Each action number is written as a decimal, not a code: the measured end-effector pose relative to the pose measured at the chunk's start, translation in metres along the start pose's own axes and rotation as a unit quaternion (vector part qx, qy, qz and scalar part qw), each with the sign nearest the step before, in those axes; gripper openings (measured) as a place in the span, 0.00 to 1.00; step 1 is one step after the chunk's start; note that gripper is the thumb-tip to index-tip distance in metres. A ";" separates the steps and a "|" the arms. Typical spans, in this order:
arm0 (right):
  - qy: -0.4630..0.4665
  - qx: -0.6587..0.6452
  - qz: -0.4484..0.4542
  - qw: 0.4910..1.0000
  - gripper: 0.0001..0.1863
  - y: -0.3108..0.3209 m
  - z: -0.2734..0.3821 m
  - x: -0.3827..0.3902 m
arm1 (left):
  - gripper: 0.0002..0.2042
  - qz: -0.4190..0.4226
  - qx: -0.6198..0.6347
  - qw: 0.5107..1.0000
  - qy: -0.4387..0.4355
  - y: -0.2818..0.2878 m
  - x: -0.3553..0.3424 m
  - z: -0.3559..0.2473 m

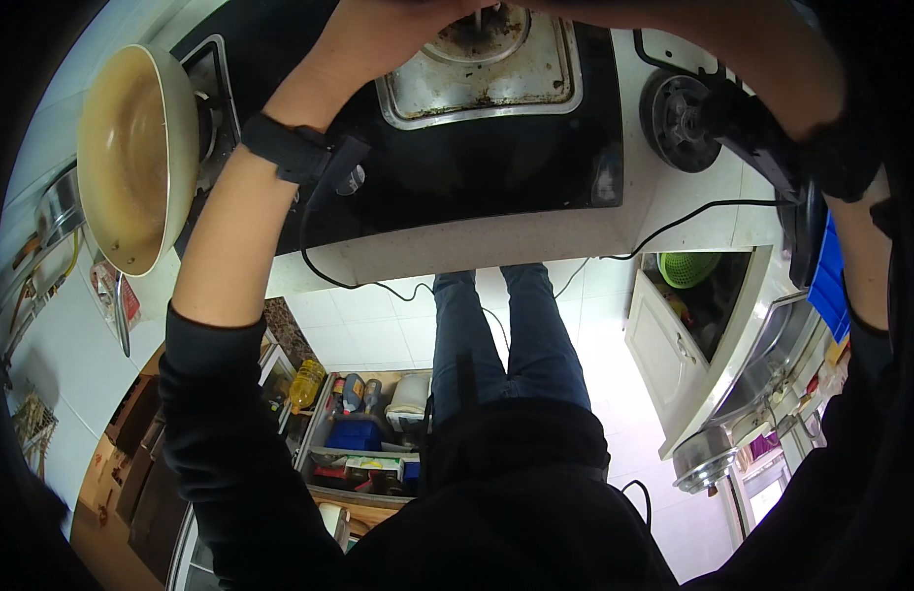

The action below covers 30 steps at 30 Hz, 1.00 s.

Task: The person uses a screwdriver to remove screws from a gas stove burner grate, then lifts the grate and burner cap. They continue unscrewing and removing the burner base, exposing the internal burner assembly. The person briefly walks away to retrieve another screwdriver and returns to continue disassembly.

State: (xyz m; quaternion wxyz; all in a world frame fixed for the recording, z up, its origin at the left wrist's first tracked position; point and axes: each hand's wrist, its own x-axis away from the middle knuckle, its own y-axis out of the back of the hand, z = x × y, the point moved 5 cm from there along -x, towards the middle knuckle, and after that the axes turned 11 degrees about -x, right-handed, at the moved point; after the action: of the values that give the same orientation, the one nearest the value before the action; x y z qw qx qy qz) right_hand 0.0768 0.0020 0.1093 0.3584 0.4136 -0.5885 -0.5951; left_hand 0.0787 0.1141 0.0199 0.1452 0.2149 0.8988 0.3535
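Observation:
Both my hands meet the top edge of the head view, above a gas burner. My left hand (403, 25) reaches over the burner's stained metal drip tray (477, 94); its fingers are mostly cut off by the edge. Of my right hand (600, 10) only a strip shows near the same burner, with its fingers out of sight. Whether either hand holds something is hidden. The burner's round, grimy centre (480, 39) lies between and just below the hands. The black glass hob (467, 167) around the tray is smudged near its front right corner.
A beige frying pan (127, 158) stands at the left, over another burner. On the white counter at right lies a round dark disc (679, 123). Below it a cabinet door (669, 345) hangs open. Cables trail from my wrist straps; an open drawer (363, 448) holds bottles.

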 end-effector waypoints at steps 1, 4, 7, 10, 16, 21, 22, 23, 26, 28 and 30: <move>-0.033 0.018 0.040 0.998 0.16 -0.003 -0.004 -0.003 | 0.13 -0.018 -0.019 1.000 0.001 0.000 -0.001 -0.002; -0.104 0.033 0.132 0.985 0.15 -0.015 -0.014 -0.003 | 0.14 -0.055 -0.060 0.996 0.033 -0.004 -0.006 -0.002; -0.049 0.019 0.088 0.995 0.15 -0.016 -0.012 -0.009 | 0.14 -0.087 -0.139 0.986 -0.014 -0.005 -0.010 -0.003; 0.103 0.023 -0.045 0.993 0.16 -0.003 0.005 -0.009 | 0.15 -0.087 0.066 0.993 0.037 -0.001 -0.002 0.011; -0.133 -0.227 0.121 0.957 0.17 0.004 -0.006 0.004 | 0.14 0.017 -0.018 0.996 0.087 -0.007 0.006 0.013; -0.115 0.067 0.206 0.969 0.19 -0.011 -0.007 -0.008 | 0.12 -0.066 0.021 0.997 0.021 -0.014 -0.004 -0.002; -0.122 0.064 0.202 0.970 0.19 -0.015 -0.009 -0.008 | 0.11 -0.071 0.002 0.997 0.041 -0.014 -0.005 0.000; -0.129 0.062 0.198 0.970 0.19 -0.020 -0.012 -0.008 | 0.11 -0.092 -0.078 0.993 -0.022 -0.013 -0.009 -0.006; -0.083 0.001 0.072 0.994 0.18 -0.015 -0.011 -0.003 | 0.11 -0.108 -0.131 0.983 -0.068 -0.005 -0.011 -0.008; -0.056 -0.076 0.026 0.995 0.17 -0.008 -0.011 0.001 | 0.12 -0.057 0.082 0.991 0.087 -0.005 -0.005 0.009; -0.042 -0.152 0.015 0.987 0.16 0.002 -0.010 0.011 | 0.16 0.013 -0.009 0.997 0.076 0.000 -0.003 0.008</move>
State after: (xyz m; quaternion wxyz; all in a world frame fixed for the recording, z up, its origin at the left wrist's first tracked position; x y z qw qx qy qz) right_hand 0.0814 -0.0125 0.1105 0.4006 0.3203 -0.5120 -0.6890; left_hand 0.0846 0.1177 0.0143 0.0744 0.1977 0.9010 0.3790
